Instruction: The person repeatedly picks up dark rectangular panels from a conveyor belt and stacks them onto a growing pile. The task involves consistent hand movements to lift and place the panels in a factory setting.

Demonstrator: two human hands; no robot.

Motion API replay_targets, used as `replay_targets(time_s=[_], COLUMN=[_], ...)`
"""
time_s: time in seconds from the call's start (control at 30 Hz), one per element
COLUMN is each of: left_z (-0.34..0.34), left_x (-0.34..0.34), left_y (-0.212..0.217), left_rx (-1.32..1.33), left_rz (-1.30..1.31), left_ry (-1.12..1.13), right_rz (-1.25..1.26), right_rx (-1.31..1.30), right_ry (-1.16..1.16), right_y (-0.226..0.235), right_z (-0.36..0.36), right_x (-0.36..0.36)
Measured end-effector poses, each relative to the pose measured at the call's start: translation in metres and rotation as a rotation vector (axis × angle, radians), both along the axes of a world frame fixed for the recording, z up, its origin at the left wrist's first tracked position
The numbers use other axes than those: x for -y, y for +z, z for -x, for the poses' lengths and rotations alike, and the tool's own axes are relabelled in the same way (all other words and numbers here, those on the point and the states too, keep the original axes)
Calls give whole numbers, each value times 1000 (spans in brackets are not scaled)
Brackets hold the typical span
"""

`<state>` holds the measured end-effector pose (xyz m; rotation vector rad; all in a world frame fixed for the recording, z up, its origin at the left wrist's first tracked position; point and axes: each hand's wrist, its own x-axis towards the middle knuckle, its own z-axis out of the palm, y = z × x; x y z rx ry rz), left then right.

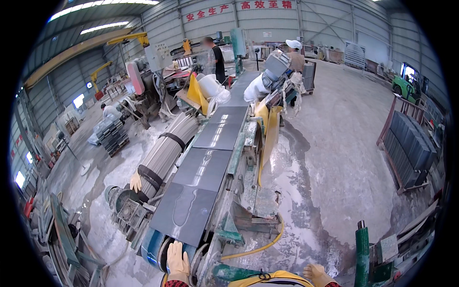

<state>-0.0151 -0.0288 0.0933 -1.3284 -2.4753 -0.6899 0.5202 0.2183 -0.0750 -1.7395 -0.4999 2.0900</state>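
Observation:
My left hand (pixel 177 260), in a cream glove, lies at the near end of the conveyor with its fingers stretched toward the nearest grey stone slab (pixel 185 213). Its fingertips are just below that slab's front edge; whether they touch it, I cannot tell. A wet outline marks the slab's top. Further slabs (pixel 202 166) lie behind it in a row along the conveyor. My right hand (pixel 317 274), also gloved, hangs low at the right beside the yellow apron (pixel 279 276). Its fingers are apart and loosely bent, with nothing visible in them.
Left of the conveyor are a motor (pixel 128 208), a loose glove (pixel 136 182) and a bundle of long pale strips (pixel 165 153). A yellow hose (pixel 258 252) curves over the wet floor. Racked slabs (pixel 409 148) stand right. Two people (pixel 217 62) work at the far machinery.

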Motion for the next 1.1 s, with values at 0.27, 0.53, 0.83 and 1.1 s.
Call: replay_targets(time_s=[0.27,0.53,0.83,1.1], left_z=[-2,0,-4,-4], left_x=[16,23,27,33], left_y=[7,9,12,6], left_rx=[-14,31,33,33], left_rz=[-32,-38,-21,59], left_ry=[55,56,80,119], right_rz=[176,102,69,56], right_rx=[-390,-220,-187,-164], right_ry=[-41,124,192,227], right_y=[-14,25,34,32], right_z=[22,115,127,142], right_x=[-24,-46,-54,-61])
